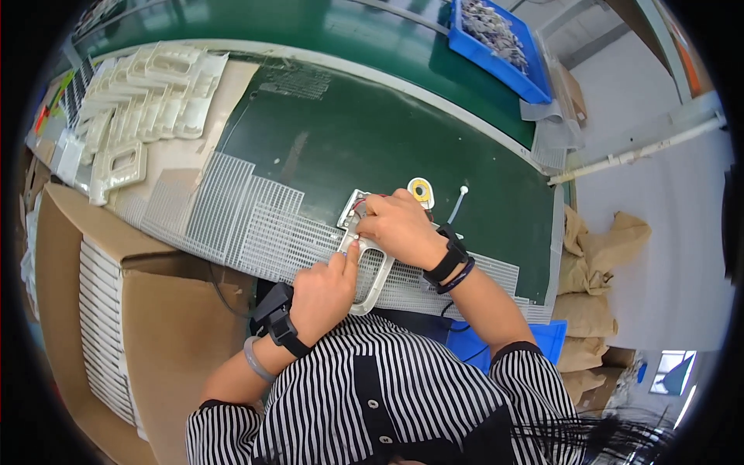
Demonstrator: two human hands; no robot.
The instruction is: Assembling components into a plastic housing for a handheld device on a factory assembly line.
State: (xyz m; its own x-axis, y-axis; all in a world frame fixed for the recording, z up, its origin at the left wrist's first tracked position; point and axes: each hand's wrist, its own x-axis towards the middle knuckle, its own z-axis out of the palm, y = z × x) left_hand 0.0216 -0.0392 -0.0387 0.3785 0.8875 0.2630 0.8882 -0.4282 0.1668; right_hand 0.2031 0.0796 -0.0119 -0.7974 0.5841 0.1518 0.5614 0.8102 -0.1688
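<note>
A white plastic housing with a loop handle (377, 291) lies at the near edge of the table in front of me. My left hand (328, 287) is closed at the left side of its handle, the index finger stretched along the plastic. My right hand (401, 231) bends over the housing's upper part, with thumb and fingertips pinched together inside it. What they pinch is hidden. A bit of red wire (359, 204) shows beside these fingertips. Just beyond my right hand sits a white rounded part with a yellow ring and dark centre (420, 191).
A thin rod with a white tip (458, 206) lies right of my hand. Perforated matting (267, 225) covers the green table's near side. Cream housings (147, 97) are stacked far left, above an open carton (163, 333) of white parts. A blue bin (535, 85) holds small pieces.
</note>
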